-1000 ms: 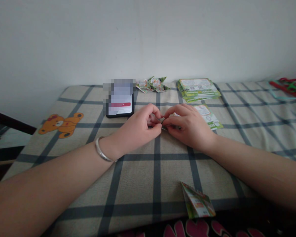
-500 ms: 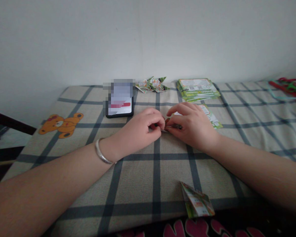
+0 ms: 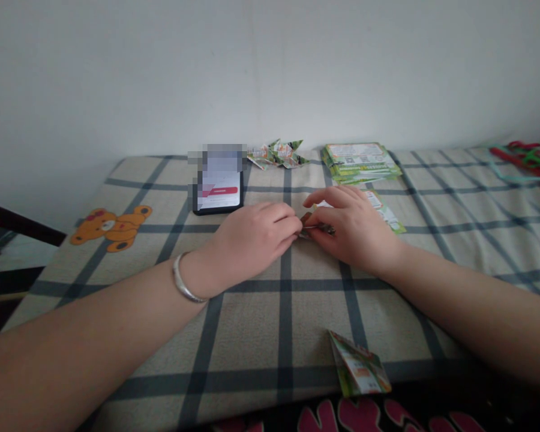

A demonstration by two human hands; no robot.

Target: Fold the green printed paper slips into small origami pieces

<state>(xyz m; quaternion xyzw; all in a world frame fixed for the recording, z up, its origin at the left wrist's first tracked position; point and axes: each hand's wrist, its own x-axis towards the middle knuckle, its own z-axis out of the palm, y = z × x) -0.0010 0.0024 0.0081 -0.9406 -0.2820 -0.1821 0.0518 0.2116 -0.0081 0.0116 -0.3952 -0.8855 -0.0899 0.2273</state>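
Observation:
My left hand, with a silver bangle at the wrist, is closed at the left end of a small folded paper piece. Opposite it, my right hand pinches the same piece between thumb and fingers. Most of the paper is hidden by my fingers. Under and behind my right hand lies a green and white printed card. Nearer to me, a folded printed card rests at the table's front edge, creased into a pointed shape.
A phone lies left of my hands. Folded paper stars and a stack of printed cards sit by the wall. A bear cutout lies at left on the checked tablecloth. Red and green items are at far right.
My left hand has turned over slightly, its fingers now pressed flatter together and hiding the gap under them. My right hand has barely shifted and keeps its pinch.

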